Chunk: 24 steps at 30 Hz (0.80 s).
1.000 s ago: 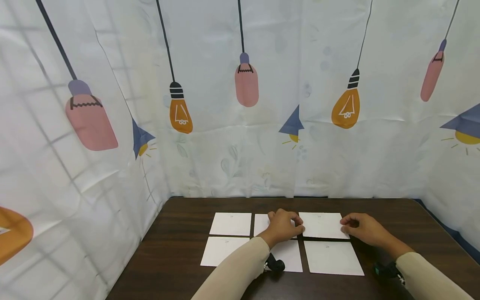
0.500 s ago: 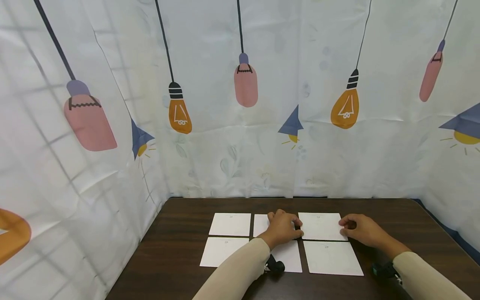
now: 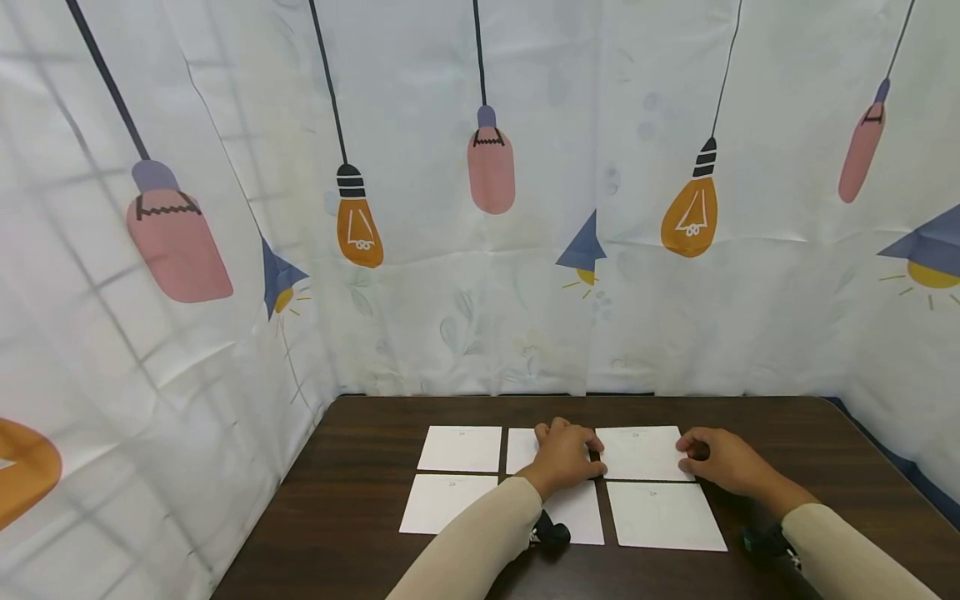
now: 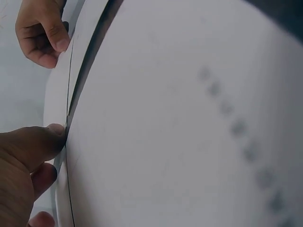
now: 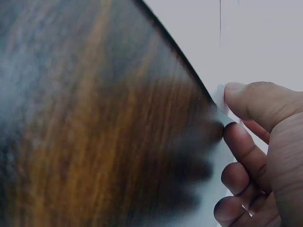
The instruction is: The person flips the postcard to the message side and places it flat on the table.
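Six white sheets lie in two rows on the dark table. In the head view, my left hand (image 3: 562,454) lies across the upper middle sheet (image 3: 521,448) and covers much of it. Its thumb and fingers hold the left edge of the upper right sheet of paper (image 3: 643,452). At that sheet's right edge, my right hand (image 3: 726,461) grips with curled fingers. The right wrist view shows its thumb (image 5: 241,97) and forefinger (image 5: 240,138) at the paper's edge. Just below lies the lower right sheet (image 3: 663,517), a thin gap apart.
The upper left sheet (image 3: 459,448) and lower left sheet (image 3: 441,502) lie to the left. My left forearm partly covers the lower middle sheet (image 3: 581,508). A patterned white curtain (image 3: 480,333) hangs behind the brown wooden table (image 3: 337,508).
The upper right sheet has shifted slightly towards me, so its gap to the lower right sheet is narrower. Both hands have kept to its edges; the right moved slightly left.
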### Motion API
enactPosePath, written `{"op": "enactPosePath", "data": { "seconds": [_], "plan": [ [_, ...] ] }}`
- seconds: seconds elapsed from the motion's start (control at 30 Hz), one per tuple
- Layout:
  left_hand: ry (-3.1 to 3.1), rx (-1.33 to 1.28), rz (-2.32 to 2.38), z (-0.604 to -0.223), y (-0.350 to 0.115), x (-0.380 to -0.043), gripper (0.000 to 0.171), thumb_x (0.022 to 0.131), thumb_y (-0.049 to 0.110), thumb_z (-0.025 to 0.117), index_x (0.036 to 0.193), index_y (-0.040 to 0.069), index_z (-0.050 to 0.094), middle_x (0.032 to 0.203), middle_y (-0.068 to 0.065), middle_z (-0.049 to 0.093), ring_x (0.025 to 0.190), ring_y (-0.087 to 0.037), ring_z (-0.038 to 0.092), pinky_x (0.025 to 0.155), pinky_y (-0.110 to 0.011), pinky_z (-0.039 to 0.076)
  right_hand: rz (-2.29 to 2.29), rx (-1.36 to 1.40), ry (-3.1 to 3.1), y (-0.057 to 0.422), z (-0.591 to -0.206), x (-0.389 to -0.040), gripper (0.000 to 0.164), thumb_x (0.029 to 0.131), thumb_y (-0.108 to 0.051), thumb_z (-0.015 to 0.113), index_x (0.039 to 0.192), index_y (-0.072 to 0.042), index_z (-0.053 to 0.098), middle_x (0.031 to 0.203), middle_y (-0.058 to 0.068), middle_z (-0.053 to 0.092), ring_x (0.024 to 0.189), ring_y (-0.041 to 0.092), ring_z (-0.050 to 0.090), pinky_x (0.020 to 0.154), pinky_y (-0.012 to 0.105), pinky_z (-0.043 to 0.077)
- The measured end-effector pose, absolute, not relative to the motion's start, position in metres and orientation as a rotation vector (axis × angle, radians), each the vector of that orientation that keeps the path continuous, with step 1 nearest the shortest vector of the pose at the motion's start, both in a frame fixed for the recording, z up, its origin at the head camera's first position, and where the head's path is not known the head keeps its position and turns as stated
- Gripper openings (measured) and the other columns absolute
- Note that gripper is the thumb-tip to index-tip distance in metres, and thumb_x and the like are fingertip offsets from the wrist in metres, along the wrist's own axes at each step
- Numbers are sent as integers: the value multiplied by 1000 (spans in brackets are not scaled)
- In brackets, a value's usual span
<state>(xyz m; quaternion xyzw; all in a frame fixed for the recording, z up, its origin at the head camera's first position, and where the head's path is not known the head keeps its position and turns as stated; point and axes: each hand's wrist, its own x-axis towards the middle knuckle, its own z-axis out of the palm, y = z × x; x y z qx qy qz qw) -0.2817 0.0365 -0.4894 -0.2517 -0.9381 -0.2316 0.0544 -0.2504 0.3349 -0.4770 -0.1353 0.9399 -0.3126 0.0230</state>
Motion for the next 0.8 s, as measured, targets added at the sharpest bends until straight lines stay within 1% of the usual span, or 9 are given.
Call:
{"op": "enactPosePath", "data": {
  "seconds": [0.23,0.37,0.47,0.6,0.7,0.8],
  "plan": [
    [-2835,-795,-670,-488,36,-280,20,81,35,88,98,28,78,93,24,69,108,-13,50,89,-46,26,-908,-451,2961,333,-478,-251,29,87,-21,83,109,-7,71,107,5,65,100,27,63,81,46,53],
    [-2828,-811,-690,-487,35,-280,19,83,35,86,99,29,78,94,24,69,108,-12,51,88,-45,26,-908,-458,2958,334,-480,-252,32,88,-22,83,112,-6,70,109,5,65,102,29,63,82,48,53],
    [-2814,-836,-726,-487,33,-279,18,86,33,83,102,28,78,93,23,68,108,-11,51,88,-44,25,-909,-477,2960,334,-481,-251,35,89,-23,82,115,-5,68,110,4,65,102,27,62,83,47,52],
    [-2783,-871,-842,-485,29,-276,13,92,29,78,105,24,77,90,24,65,111,-11,49,91,-45,24,-885,-495,2989,333,-479,-249,35,90,-21,80,118,-4,68,107,1,64,98,22,60,80,45,51],
    [-2743,-896,-926,-481,23,-272,11,96,26,73,105,21,76,92,23,65,112,-11,49,93,-44,25,-859,-501,3022,333,-476,-247,35,91,-20,78,119,-3,67,107,2,64,98,24,61,80,47,52],
    [-2702,-924,-937,-477,17,-269,10,98,26,69,104,20,75,96,21,66,112,-12,50,94,-42,30,-851,-500,3046,334,-474,-245,36,92,-20,77,121,-1,66,108,4,65,100,27,62,82,50,52]
  ]
}}
